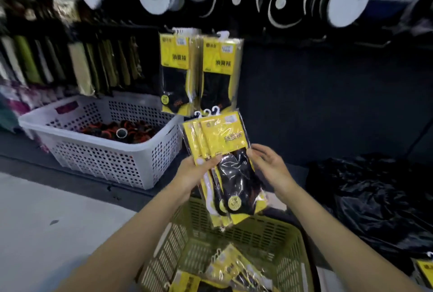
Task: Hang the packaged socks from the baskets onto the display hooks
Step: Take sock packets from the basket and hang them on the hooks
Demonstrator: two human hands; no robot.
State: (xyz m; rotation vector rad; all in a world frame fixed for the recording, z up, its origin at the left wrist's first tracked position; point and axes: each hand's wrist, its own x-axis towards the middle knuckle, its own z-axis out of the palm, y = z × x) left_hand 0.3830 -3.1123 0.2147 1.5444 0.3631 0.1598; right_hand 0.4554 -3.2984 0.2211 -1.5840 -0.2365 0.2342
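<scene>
Gripping a fanned bundle of yellow-and-black cellophane sock packs (225, 151), the left hand (199, 170) is pressing its thumb across the front of the bundle, with its fingers lying behind. The right hand (267, 165) is touching the bundle's right edge with curved fingers; whether it is pinching a pack or merely steadying it cannot be told. The bundle is hanging upright in the air above the near olive-green perforated plastic basket (293, 245), in which more loose yellow sock packs (234, 268) are lying. Three small white plastic hangers (207, 112) are standing splayed at the bundle's top, not lined up.

Beyond the bundle, two hung groups of matching yellow sock packs (199, 69) are dangling from the dark display rail; the hooks themselves are too dark and blurred to make out. To the far left a white perforated plastic basket (105, 156) is holding dark and orange goods; to the right a crumpled black plastic bag (375, 198) is lying.

Risks, as judged:
- The glossy wrappers are probably sliding on one another, so a pack may be slipping out of the fan under a one-thumb clamp.
- The splayed hangers are likely to be catching the hook one at a time, leaving one unthreaded.
- Reaching upward may be knocking the hung groups loose.
</scene>
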